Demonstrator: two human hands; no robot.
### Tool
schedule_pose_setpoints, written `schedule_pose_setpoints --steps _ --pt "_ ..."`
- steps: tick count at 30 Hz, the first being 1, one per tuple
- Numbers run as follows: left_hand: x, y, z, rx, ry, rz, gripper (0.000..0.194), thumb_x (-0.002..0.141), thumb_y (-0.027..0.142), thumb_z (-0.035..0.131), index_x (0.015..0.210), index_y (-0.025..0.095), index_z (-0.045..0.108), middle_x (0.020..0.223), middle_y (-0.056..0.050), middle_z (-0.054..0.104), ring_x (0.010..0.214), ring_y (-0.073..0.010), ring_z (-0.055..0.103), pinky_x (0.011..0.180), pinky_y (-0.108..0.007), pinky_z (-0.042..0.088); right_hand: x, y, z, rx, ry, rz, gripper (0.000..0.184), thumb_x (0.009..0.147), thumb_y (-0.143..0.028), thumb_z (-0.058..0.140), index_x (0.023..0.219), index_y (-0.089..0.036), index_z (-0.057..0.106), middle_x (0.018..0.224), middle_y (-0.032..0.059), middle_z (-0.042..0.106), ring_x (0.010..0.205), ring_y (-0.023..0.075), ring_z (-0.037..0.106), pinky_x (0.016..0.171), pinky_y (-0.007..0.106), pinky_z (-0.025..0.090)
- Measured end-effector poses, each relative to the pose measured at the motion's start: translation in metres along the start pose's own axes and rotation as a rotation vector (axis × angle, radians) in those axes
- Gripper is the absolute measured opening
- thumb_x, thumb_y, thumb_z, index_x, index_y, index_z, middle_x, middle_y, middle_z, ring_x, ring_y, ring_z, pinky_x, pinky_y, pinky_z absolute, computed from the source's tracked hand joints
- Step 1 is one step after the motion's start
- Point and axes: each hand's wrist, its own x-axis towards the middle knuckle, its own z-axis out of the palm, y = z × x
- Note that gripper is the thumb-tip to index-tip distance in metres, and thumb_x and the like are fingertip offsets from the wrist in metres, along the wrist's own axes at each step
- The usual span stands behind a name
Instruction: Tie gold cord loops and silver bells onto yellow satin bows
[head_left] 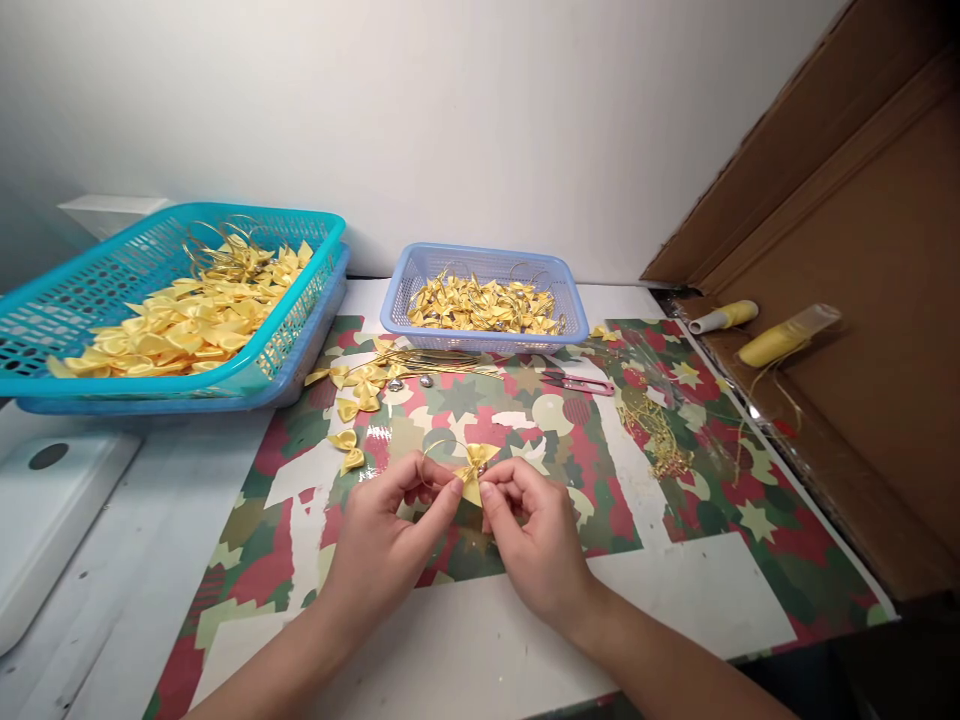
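Observation:
Between my two hands is a yellow satin bow [477, 462] with a loop of gold cord at its left and a small silvery piece near its knot. Thumb and fingers of my left hand [409, 515] pinch the bow's left side, by the cord. On the other side, my right hand [529, 520] pinches the bow's right edge beside the silvery piece. Loose yellow bows [360, 390] lie beyond my left hand, with gold cords [442, 362] and small silver bells [395, 384] beside them. Thread snips [577, 383] with pink handles rest farther back.
At the left stands a teal basket [300, 330] heaped with yellow bows, stacked on a blue one. A smaller blue basket [487, 343] at the back holds finished-looking bows. Yellow thread spools [780, 340] sit by a cardboard wall at right. Gold scraps [652, 430] litter the patterned paper.

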Motion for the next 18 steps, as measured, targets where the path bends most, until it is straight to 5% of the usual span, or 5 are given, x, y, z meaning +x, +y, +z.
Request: schedule_pose_setpoints --steps 18 --pt "0.0045 -0.0024 0.0005 0.155 0.033 0.109 0.018 0.081 0.030 0.057 0.066 0.020 0.060 0.063 0.002 0.059 0.058 -0.0126 0.047 0.055 -0.024 0.038 -0.0024 0.0052 0.0030 -0.053 0.006 -0.080 0.013 0.087 -0.020 0.048 0.074 -0.019 0.051 0.052 -0.0061 0.042 0.045 0.0077 0.036 0.044 0.021 0.027"
